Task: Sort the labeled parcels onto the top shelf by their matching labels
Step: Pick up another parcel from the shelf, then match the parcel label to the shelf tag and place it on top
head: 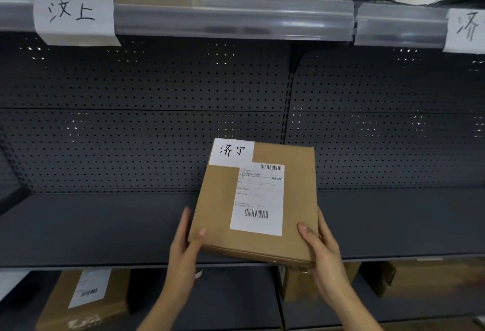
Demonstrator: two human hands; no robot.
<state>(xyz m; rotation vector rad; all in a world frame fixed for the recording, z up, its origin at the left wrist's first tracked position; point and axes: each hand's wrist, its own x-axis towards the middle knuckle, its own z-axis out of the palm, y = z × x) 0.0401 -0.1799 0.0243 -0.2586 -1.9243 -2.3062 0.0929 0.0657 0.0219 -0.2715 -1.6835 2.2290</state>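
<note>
A parcel point(258, 199) marked 济宁 is gripped at both near corners, left hand point(183, 246) and right hand point(322, 249) fingers closed on it, label kept readable for matching against the top shelf point(236, 15) tags.

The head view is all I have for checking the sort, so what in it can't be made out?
- Right shelf tag: cut off by the frame's right edge; only its first character shows.
- Shipping label on the held parcel: fine print too small to read.
- Top-shelf contents: hidden behind the price rail and cropped by the top edge.
- Lower-shelf boxes: labels blurred, partly hidden.
</note>
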